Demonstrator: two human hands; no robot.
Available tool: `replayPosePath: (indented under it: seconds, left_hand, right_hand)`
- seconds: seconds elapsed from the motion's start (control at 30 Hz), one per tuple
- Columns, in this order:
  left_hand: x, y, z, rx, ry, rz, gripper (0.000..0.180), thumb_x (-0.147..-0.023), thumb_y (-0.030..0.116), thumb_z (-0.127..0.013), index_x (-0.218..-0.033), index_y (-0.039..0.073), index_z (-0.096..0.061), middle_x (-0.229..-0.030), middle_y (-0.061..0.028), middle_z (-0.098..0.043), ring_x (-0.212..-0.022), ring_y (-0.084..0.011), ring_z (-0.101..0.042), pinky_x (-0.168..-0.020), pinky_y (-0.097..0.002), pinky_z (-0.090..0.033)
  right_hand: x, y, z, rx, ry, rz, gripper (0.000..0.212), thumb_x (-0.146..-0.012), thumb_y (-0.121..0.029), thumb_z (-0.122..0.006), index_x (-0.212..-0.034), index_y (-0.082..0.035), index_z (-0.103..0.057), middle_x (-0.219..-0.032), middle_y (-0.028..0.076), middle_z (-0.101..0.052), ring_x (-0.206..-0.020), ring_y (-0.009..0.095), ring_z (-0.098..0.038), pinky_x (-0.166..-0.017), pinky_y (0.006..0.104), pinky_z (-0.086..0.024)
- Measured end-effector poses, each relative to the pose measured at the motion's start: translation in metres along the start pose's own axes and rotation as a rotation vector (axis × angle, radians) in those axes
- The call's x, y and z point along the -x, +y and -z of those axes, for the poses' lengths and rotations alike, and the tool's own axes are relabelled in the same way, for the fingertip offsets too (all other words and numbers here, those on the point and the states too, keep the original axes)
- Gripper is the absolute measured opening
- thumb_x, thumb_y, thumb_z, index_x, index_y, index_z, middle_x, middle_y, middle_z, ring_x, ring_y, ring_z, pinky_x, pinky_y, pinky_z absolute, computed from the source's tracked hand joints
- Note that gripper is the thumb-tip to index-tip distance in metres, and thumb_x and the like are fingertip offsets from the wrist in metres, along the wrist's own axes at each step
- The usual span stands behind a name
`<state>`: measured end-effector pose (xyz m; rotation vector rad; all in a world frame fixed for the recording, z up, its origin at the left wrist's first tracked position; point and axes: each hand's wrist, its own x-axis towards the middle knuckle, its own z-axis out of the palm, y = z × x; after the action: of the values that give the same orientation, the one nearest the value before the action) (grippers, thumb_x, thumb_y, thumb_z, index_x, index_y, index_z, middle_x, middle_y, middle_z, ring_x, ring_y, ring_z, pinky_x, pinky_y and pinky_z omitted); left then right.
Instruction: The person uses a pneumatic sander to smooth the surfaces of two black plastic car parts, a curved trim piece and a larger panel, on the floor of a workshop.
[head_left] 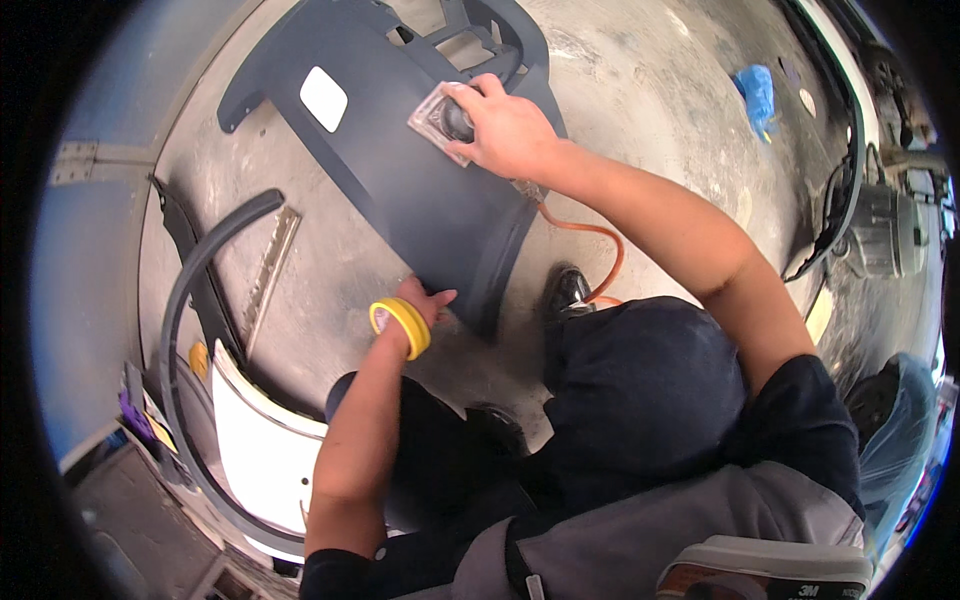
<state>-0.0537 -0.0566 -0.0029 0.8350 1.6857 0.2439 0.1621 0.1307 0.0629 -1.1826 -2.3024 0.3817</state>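
A large dark grey car bumper panel [400,170] lies on the concrete floor. My right hand [508,128] grips a small power sander [443,120] with a square pad pressed flat on the panel; an orange hose [600,240] trails from it. My left hand [425,300] holds the panel's near edge. A roll of yellow tape [400,326] sits around that wrist.
A white body panel [265,440] and a curved black trim strip [190,300] lie at the left, with a metal strip [268,275] beside them. A blue rag [757,92] lies far right. My dark shoes [565,290] stand close to the bumper.
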Motion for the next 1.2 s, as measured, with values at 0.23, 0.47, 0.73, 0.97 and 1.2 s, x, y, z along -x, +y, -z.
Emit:
replayPosePath:
  seconds: [0.23, 0.47, 0.73, 0.97, 1.2]
  left_hand:
    - [-0.042, 0.035, -0.050, 0.171, -0.060, -0.162, 0.041, -0.093, 0.008, -0.073, -0.128, -0.005, -0.055, -0.107, -0.0123, -0.068, -0.084, -0.0213, -0.069, -0.063, -0.0341, -0.064]
    - [-0.068, 0.096, -0.106, 0.320, -0.108, -0.254, 0.040, -0.096, 0.011, -0.071, -0.128, -0.005, -0.053, -0.107, -0.0125, -0.062, -0.083, -0.0220, -0.066, -0.065, -0.0363, -0.065]
    - [-0.081, 0.148, -0.067, 0.116, -0.482, -0.081, 0.081, -0.098, 0.042, -0.069, -0.151, -0.007, -0.034, -0.150, -0.0280, -0.045, -0.139, -0.0396, -0.046, -0.108, -0.0511, -0.050]
    - [-0.161, 0.236, 0.107, 0.562, -0.029, -0.171, 0.086, -0.086, 0.058, -0.077, -0.144, 0.004, -0.046, -0.132, -0.0167, -0.054, -0.120, -0.0327, -0.058, -0.103, -0.0467, -0.052]
    - [-0.182, 0.261, 0.087, 0.538, -0.093, -0.134, 0.051, -0.087, 0.045, -0.082, -0.120, 0.011, -0.064, -0.117, -0.0071, -0.064, -0.106, -0.0223, -0.064, -0.089, -0.0382, -0.056]
  right_hand:
    - [0.098, 0.032, 0.023, -0.049, -0.305, -0.230, 0.071, -0.083, -0.031, -0.081, -0.142, -0.016, -0.046, -0.132, 0.021, -0.051, -0.104, 0.042, -0.067, -0.089, 0.0489, -0.056]
    - [0.224, 0.096, 0.075, -0.025, -0.015, -0.837, 0.077, -0.081, -0.035, -0.083, -0.144, -0.012, -0.044, -0.131, 0.020, -0.054, -0.107, 0.043, -0.065, -0.091, 0.0482, -0.055]
    - [0.279, 0.090, 0.099, -0.046, 0.154, -0.980, 0.077, -0.084, -0.040, -0.081, -0.143, -0.006, -0.044, -0.128, 0.025, -0.055, -0.109, 0.044, -0.064, -0.094, 0.0483, -0.053]
    - [0.301, 0.077, 0.103, -0.143, 0.081, -1.000, 0.079, -0.087, -0.040, -0.078, -0.146, -0.007, -0.038, -0.132, 0.027, -0.052, -0.111, 0.046, -0.063, -0.095, 0.0496, -0.052]
    - [0.309, 0.069, 0.102, -0.224, 0.091, -1.019, 0.079, -0.087, -0.038, -0.079, -0.147, -0.005, -0.039, -0.132, 0.027, -0.052, -0.121, 0.045, -0.057, -0.100, 0.0473, -0.048]
